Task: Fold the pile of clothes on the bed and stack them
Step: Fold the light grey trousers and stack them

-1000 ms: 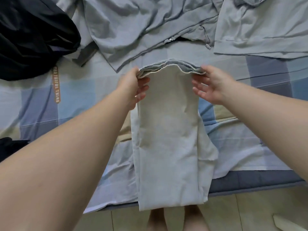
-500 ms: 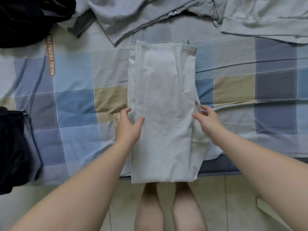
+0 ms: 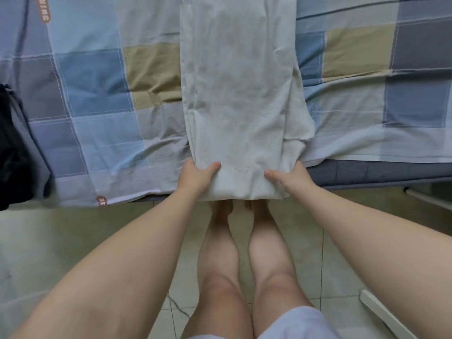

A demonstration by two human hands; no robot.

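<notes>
A pale grey-white garment (image 3: 239, 94), folded into a long narrow strip, lies along the checked bed sheet (image 3: 97, 94) and hangs over the bed's near edge. My left hand (image 3: 195, 177) grips its lower left corner, thumb on top of the cloth and fingers underneath. At the lower right corner my right hand (image 3: 291, 177) pinches the hem the same way. The top of the garment runs out of the frame.
A dark garment (image 3: 14, 148) lies on the bed at the far left. The dark blue mattress edge (image 3: 367, 172) shows on the right. My bare legs (image 3: 244, 265) stand on a tiled floor (image 3: 61, 241), with a white bar (image 3: 381, 311) at lower right.
Both hands let go of the garment's far end, slid down its sides and now grip its near hem. My view has dropped toward the bed edge and floor.
</notes>
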